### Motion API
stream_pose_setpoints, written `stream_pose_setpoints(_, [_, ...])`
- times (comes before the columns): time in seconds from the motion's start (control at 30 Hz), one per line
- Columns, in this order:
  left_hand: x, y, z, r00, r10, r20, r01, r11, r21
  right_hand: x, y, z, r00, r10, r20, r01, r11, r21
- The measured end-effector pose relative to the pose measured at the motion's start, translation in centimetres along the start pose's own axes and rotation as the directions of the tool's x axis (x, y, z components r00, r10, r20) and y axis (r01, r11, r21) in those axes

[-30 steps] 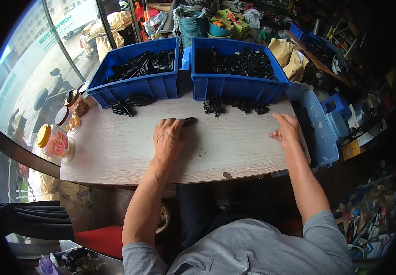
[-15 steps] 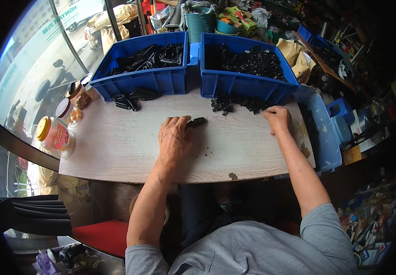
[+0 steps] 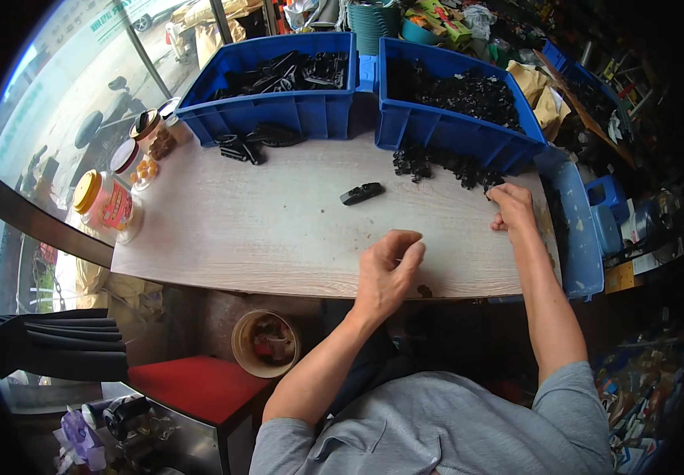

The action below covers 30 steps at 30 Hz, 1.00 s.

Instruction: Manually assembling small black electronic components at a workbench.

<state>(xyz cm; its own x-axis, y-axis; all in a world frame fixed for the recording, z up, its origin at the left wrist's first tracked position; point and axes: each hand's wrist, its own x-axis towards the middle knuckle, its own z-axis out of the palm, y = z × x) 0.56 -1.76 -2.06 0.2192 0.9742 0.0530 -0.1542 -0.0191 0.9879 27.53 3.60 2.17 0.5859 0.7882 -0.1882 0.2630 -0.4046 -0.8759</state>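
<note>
An elongated black plastic part (image 3: pixel 362 193) lies by itself in the middle of the table, touched by neither hand. My left hand (image 3: pixel 388 273) is near the table's front edge with its fingers curled and thumb close to them; whatever may be inside is hidden. At the right end of a row of small black plastic parts (image 3: pixel 462 170), my right hand (image 3: pixel 514 207) pinches a small black part (image 3: pixel 491 183). That row lies along the front of the right blue bin (image 3: pixel 461 133).
The left blue bin (image 3: pixel 271 115) holds long black parts, and a few more (image 3: pixel 241 148) lie before it. Lidded jars (image 3: pixel 112 207) line the table's left side. A light-blue tub (image 3: pixel 579 237) stands off its right edge. Below are a bucket (image 3: pixel 239 344) and a red-topped surface (image 3: pixel 191 388).
My left hand has let go of the elongated black part and drawn back toward me and right. My right hand stays by the small parts. The whole view has shifted.
</note>
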Motion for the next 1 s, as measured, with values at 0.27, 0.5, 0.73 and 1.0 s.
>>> stream_pose_setpoints(0.27, [4.3, -0.2, 4.2, 0.982, -0.166, 0.086, 0.176, 0.977, -0.119, -4.3, 0.5, 0.9, 0.947, 0.010, 0.320, -0.088, 0.969, 0.230])
stream_pose_setpoints(0.5, [6.4, -0.9, 5.5, 0.969, -0.216, 0.121, 0.230, 0.966, -0.118, -7.0, 1.2, 2.5, 0.880, -0.141, 0.454, -0.027, 0.938, 0.345])
stream_pose_setpoints(0.73, [5.8, 0.2, 5.3, 0.963, -0.268, -0.024, 0.246, 0.913, -0.326, -9.7, 0.5, 3.6, 0.906, -0.220, 0.360, 0.044, 0.898, 0.438])
stream_pose_setpoints(1.0, [4.1, 0.7, 3.4, 0.973, -0.228, 0.040, 0.228, 0.914, -0.337, -9.7, 2.0, 4.3, 0.908, -0.282, 0.310, 0.095, 0.858, 0.505])
